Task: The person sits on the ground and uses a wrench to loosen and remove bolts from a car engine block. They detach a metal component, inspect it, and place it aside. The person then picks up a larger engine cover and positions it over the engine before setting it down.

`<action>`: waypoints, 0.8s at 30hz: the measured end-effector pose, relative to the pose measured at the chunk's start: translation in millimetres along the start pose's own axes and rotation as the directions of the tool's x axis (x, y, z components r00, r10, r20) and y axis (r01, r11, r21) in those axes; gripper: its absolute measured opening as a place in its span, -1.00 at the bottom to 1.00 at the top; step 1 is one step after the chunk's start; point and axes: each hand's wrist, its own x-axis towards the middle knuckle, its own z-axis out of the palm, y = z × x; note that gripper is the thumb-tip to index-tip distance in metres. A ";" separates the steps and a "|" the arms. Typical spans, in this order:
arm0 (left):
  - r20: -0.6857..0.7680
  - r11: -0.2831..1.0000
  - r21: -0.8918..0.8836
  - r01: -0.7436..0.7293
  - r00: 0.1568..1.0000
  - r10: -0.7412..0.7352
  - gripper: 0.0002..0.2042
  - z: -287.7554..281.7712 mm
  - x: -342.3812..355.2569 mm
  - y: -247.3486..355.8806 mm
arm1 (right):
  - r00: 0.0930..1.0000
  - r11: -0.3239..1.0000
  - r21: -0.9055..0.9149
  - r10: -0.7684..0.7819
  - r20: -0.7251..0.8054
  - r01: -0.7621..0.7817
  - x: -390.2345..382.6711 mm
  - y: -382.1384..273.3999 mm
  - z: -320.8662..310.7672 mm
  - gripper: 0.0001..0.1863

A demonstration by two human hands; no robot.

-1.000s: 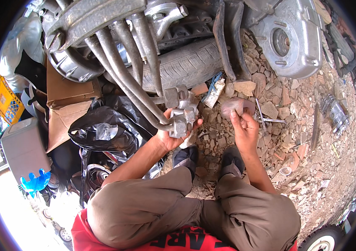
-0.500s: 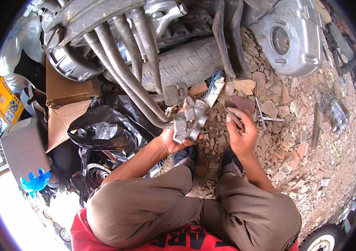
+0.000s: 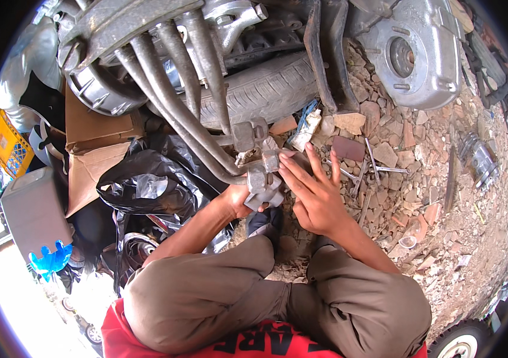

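Observation:
A grey metal pipe manifold [image 3: 173, 113] slants down from the upper left, its bent tubes ending in blocky flanges near my knees. My left hand [image 3: 239, 200] is closed round the lower end of it, palm under the flange, with most of its fingers hidden beneath the metal. Against the right side of that same end lies my right hand [image 3: 319, 203], fingers stretched out and spread, fingertips touching a flange block. Whether anything thin lies under those fingertips cannot be seen. A reddish-brown flat piece [image 3: 348, 149] rests on the rubble just beyond my right hand.
Wrenches [image 3: 376, 164] lie on the broken stones to the right. A tyre [image 3: 260, 89] and engine parts stand ahead, with a cast metal housing [image 3: 412, 56] at far right. On the left are a black plastic bag [image 3: 141, 179], a cardboard box [image 3: 96, 134] and a grey container [image 3: 36, 209].
My right hand has come leftward from beside the manifold onto its end, and its pinched fingers have spread out. The manifold's end has turned slightly in my left hand.

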 end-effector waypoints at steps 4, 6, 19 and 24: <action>-0.020 0.998 -0.066 0.022 1.000 -0.024 -0.51 -7.8 -7.2 1.9 | 0.998 1.000 -0.019 -0.017 0.056 0.018 0.3 0.0 -1.5 -0.31; -0.086 0.999 -0.034 0.005 0.996 -0.008 -0.52 -7.6 -17.8 6.7 | 0.997 0.999 0.002 -0.044 0.059 0.044 3.9 -4.2 -1.8 -0.31; -0.073 0.991 0.119 0.068 0.996 -0.059 -0.54 -3.7 -5.7 -7.3 | 0.995 0.995 -0.025 -0.099 -0.030 0.098 3.9 8.4 2.2 -0.39; 0.007 0.997 0.070 -0.011 1.000 0.010 -0.44 -7.0 -9.0 6.5 | 0.993 0.996 -0.036 -0.086 -0.078 0.084 -2.1 9.2 6.2 -0.42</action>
